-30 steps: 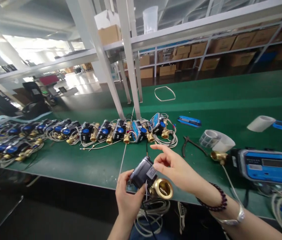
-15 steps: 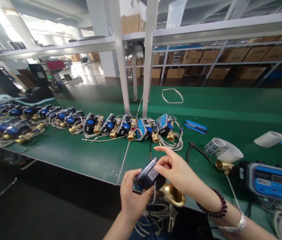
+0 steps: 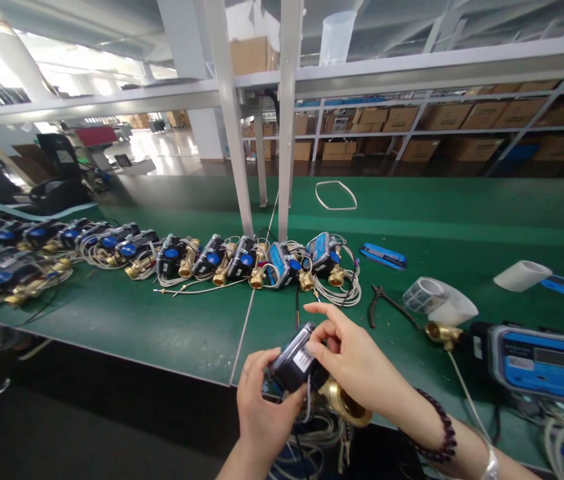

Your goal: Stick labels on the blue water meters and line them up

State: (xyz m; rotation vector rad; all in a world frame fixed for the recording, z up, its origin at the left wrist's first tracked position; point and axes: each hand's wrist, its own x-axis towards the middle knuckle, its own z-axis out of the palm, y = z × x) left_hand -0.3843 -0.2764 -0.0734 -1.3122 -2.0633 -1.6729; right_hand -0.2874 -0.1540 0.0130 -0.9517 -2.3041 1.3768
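Note:
A black-housed meter (image 3: 288, 368) is tilted at the table's front edge, with my left hand (image 3: 267, 407) closed around its left and lower sides. On its upward-facing side is a white label (image 3: 303, 360) with small print that I cannot read. The thumb of my right hand (image 3: 352, 353) presses at the label's right edge. Its index finger stretches out above the housing while the others curl in; whether they pinch anything is hidden. Below my right hand a brass pipe fitting (image 3: 347, 405) sticks out from the meter. Coiled grey cables (image 3: 319, 430) hang underneath.
A blue-faced meter (image 3: 542, 363) lies at the right. Pliers (image 3: 387, 303), a label roll (image 3: 425, 295), a white roll (image 3: 522, 275) and a blue cutter knife (image 3: 383, 256) lie on the green table (image 3: 172, 333). Several meters (image 3: 209, 257) line the back left, near shelf posts (image 3: 287, 133).
The view has shifted slightly, so the table items sit a little further left. Both hands keep nearly the same hold; my right thumb has moved slightly over the label.

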